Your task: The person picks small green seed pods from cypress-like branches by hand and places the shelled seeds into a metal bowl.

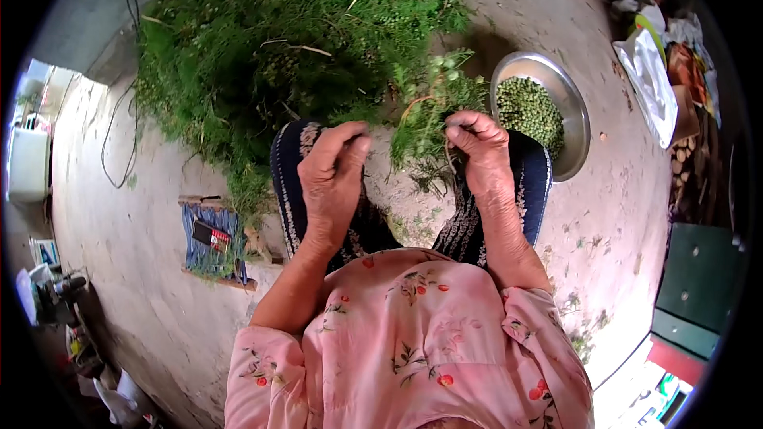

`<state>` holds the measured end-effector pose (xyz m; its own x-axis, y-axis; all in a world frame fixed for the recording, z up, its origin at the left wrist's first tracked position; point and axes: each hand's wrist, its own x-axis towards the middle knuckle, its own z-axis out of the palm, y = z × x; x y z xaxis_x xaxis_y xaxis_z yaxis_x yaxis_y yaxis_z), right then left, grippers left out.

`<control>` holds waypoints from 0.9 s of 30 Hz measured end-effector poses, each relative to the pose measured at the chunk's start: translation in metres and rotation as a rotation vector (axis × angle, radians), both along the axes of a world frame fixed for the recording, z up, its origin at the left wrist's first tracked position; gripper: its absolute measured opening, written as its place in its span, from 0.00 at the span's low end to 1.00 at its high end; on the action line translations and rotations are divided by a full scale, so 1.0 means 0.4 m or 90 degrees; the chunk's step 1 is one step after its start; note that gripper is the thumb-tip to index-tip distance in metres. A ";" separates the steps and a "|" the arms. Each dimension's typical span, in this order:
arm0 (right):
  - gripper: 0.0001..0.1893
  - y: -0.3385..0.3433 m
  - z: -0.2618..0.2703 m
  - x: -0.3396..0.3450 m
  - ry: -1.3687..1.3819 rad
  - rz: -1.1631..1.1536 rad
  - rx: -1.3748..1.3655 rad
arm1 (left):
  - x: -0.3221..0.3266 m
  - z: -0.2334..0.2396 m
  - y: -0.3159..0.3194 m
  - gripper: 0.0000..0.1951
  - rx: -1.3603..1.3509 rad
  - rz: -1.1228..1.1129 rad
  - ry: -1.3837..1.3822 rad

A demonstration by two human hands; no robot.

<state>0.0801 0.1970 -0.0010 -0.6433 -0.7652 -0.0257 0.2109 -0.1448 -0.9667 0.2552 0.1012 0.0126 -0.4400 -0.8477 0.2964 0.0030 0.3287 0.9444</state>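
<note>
My left hand (331,185) is raised over my left knee, its fingers curled and the thumb close to the index finger. Whether anything small sits between those fingertips is hidden. Over the other knee, my right hand (487,161) pinches a green sprig (438,101) with feathery leaves, and a thin stem hangs below the fingers. A large heap of feathery seed-bearing plants (268,42), resembling coriander, lies on the floor in front of me. To the right of my right knee stands a steel basin (575,131) containing many small round green seeds (529,113).
A low folding stool (205,214) with a blue woven seat, bearing a mobile phone (210,237), stands left. A black cable (106,155) loops across the concrete floor (143,262). Bags (647,83) and firewood (681,164) line the right side, near a dark green cabinet (694,274).
</note>
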 end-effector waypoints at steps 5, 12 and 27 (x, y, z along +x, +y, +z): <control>0.07 0.020 0.025 0.039 0.190 -0.006 0.098 | -0.075 0.037 0.061 0.07 0.075 -0.039 -0.001; 0.07 0.055 0.019 0.061 0.190 0.009 0.102 | -0.123 0.018 0.025 0.09 0.015 -0.003 -0.065; 0.06 0.060 0.026 0.051 0.332 -0.035 0.092 | -0.112 0.030 0.042 0.06 0.366 -0.067 0.158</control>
